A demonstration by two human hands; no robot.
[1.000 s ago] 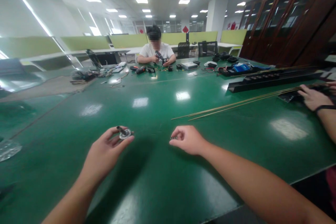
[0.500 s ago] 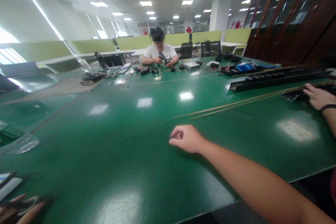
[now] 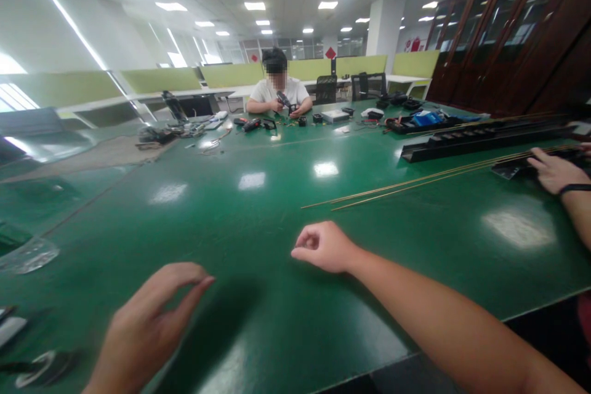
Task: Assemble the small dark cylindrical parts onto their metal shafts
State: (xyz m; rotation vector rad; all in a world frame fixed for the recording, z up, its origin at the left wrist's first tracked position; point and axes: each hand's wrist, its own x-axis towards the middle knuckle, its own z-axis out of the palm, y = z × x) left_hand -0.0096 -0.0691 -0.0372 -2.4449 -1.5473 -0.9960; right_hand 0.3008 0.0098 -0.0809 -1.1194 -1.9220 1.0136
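Lying at the view's eight o'clock, the blurred round part (image 3: 36, 374) looks stiff, perhaps slippery: grip its rim. Your left hand (image 3: 143, 320) pinches closed; your right hand (image 3: 329, 247) curls, contents unclear.

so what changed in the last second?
Left hand let go of the round part, seemingly now at lower left; the hand is lower and further left than a second ago, fingers drawn together, nothing visible in them. Right hand barely moved; can't tell whether it still has its small part. The rods stayed put.
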